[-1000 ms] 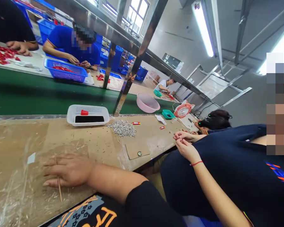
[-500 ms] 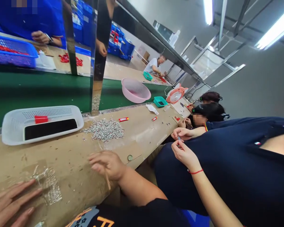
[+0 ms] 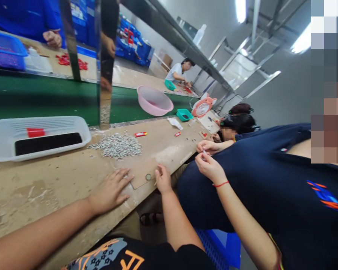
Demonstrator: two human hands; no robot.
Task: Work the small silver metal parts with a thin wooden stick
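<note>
Resting on the bench (image 3: 30, 187), the left grip (image 3: 109, 191) lies flat, with its fingers spread apart, and it holds nothing. The right grip (image 3: 163, 180) is at the bench edge, and its fingers come together on a thin wooden stick (image 3: 155, 183), of which only a small part can be seen. Just beside the right grip lies a brown cardboard sheet (image 3: 142, 176) with a small metal ring (image 3: 148, 177) on it. Farther ahead of both grips is a loose heap of small silver parts (image 3: 115, 145), with a shiny and rough look. The heap seems large, so much of this material appears to be left, and I see no finished group of parts near the grips. Beyond the heap stand a white perforated plastic tray (image 3: 59, 127) and a round pink basket (image 3: 154, 110). Past the right grip, the hands of a co-worker (image 3: 210, 159) pinch one tiny silver piece.
</note>
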